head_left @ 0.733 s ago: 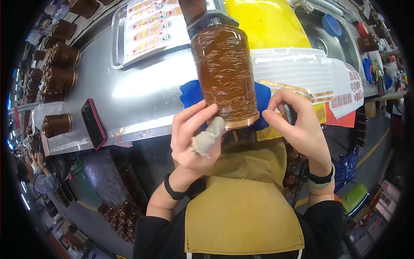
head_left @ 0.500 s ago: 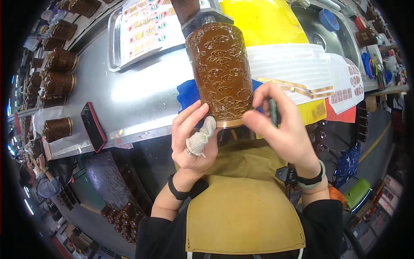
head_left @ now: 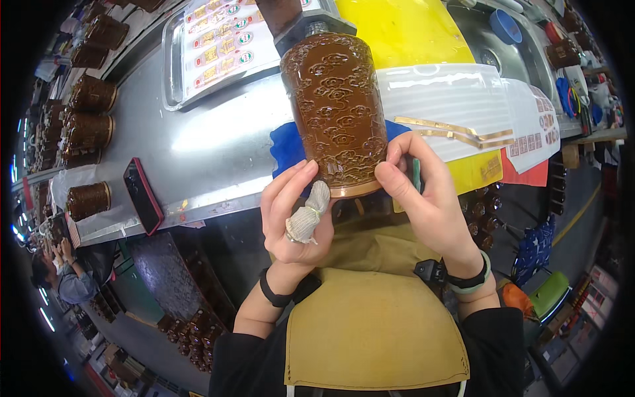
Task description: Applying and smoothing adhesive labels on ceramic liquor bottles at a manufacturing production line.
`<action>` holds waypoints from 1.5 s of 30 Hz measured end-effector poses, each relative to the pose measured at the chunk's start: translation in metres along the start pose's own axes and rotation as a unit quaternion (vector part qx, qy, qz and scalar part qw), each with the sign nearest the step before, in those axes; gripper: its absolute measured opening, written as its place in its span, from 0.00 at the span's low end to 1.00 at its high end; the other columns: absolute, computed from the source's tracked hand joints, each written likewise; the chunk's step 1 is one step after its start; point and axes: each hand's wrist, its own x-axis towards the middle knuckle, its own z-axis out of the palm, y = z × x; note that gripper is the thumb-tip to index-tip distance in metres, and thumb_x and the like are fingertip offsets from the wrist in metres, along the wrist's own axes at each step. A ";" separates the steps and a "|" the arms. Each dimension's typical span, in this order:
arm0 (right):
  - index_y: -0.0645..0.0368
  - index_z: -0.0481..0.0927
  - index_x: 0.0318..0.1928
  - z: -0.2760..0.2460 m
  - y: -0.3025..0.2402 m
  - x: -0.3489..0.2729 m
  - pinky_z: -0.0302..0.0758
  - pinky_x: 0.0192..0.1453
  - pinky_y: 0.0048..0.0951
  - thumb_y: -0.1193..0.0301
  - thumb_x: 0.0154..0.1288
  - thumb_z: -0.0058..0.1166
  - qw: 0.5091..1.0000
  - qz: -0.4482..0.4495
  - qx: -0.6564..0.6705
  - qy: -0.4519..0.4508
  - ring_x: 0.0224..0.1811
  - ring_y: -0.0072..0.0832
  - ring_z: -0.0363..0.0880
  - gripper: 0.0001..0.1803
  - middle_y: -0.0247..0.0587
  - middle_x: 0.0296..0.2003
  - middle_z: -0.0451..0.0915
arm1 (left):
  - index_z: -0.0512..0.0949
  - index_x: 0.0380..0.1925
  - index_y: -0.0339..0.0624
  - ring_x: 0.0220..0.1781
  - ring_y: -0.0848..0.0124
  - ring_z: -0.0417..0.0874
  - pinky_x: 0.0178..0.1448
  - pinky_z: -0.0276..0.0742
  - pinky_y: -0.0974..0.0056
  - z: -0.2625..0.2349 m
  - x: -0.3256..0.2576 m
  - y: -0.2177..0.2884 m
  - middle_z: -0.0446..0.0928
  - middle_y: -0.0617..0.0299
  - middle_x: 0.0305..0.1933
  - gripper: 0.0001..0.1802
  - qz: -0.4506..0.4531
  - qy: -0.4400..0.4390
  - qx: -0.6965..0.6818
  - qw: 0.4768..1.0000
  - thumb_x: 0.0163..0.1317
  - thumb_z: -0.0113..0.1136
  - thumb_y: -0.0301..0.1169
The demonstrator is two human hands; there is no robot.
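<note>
A glossy brown bottle (head_left: 340,109) with raised cloud patterns lies with its neck against a dark block-like holder (head_left: 307,26) and its base toward me. Round the base runs a gold band (head_left: 357,190). My left hand (head_left: 294,215) grips the base's left side, fingertips on the wall; a grey knitted cover (head_left: 309,215) wraps its thumb. At the base's right edge, my right hand (head_left: 426,192) touches the bottle with thumb and bent forefinger. Its curled fingers hold a thin green tool (head_left: 416,175), mostly hidden.
Gold strips (head_left: 456,131) lie on white paper (head_left: 436,99) to the right, near a sink (head_left: 529,46). A label sheet (head_left: 221,46) rests in a metal tray (head_left: 173,66). Left are a red-edged phone (head_left: 143,195) and several brown bottles (head_left: 89,129). A person (head_left: 73,281) works at far left.
My right thumb and forefinger have come closer together and closed in on the bottle's base edge. The bottle has shifted slightly; my left hand keeps its grip.
</note>
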 end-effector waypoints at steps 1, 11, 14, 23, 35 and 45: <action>0.60 0.70 0.41 0.002 -0.004 -0.002 0.66 0.41 0.19 0.71 0.70 0.63 1.000 0.012 0.013 0.003 0.35 0.14 0.64 0.12 0.28 0.34 0.69 | 0.77 0.55 0.24 0.56 0.56 0.81 0.62 0.78 0.60 0.001 0.000 0.000 0.80 0.44 0.55 0.25 0.008 0.002 0.004 1.000 0.55 0.69 0.13; 0.60 0.71 0.42 0.001 0.002 -0.001 0.67 0.42 0.22 0.69 0.68 0.65 0.997 -0.031 -0.066 0.015 0.36 0.17 0.64 0.15 0.29 0.35 0.69 | 0.77 0.53 0.20 0.56 0.50 0.81 0.59 0.79 0.56 0.002 0.005 0.009 0.80 0.44 0.56 0.22 0.017 -0.014 0.051 0.998 0.55 0.63 0.11; 0.61 0.71 0.42 0.000 -0.003 -0.003 0.67 0.43 0.22 0.69 0.71 0.62 0.999 -0.007 -0.042 0.002 0.37 0.17 0.64 0.13 0.29 0.35 0.69 | 0.77 0.52 0.20 0.56 0.50 0.80 0.59 0.78 0.55 0.007 0.007 0.017 0.80 0.44 0.56 0.22 -0.013 -0.005 0.037 0.999 0.54 0.62 0.10; 0.60 0.72 0.50 -0.015 0.003 -0.008 0.64 0.49 0.19 0.56 0.82 0.44 0.999 0.002 0.046 -0.024 0.42 0.15 0.64 0.18 0.28 0.38 0.69 | 0.76 0.53 0.21 0.57 0.50 0.78 0.59 0.78 0.55 0.008 0.007 0.019 0.77 0.44 0.58 0.26 0.029 -0.023 0.107 0.994 0.51 0.69 0.14; 0.64 0.73 0.57 -0.023 0.000 -0.008 0.70 0.59 0.21 0.75 0.78 0.48 0.987 -0.116 0.064 0.088 0.51 0.18 0.73 0.12 0.35 0.48 0.78 | 0.78 0.53 0.28 0.60 0.49 0.73 0.57 0.77 0.55 0.022 0.015 0.033 0.71 0.47 0.65 0.29 0.048 -0.016 0.172 0.984 0.46 0.73 0.19; 0.64 0.81 0.44 0.000 -0.009 -0.011 0.77 0.39 0.26 0.80 0.67 0.59 0.957 -0.214 -0.152 0.121 0.34 0.25 0.83 0.06 0.42 0.34 0.83 | 0.81 0.49 0.34 0.61 0.53 0.77 0.64 0.74 0.54 0.000 0.027 0.017 0.79 0.52 0.60 0.25 0.040 -0.025 0.081 0.996 0.47 0.75 0.18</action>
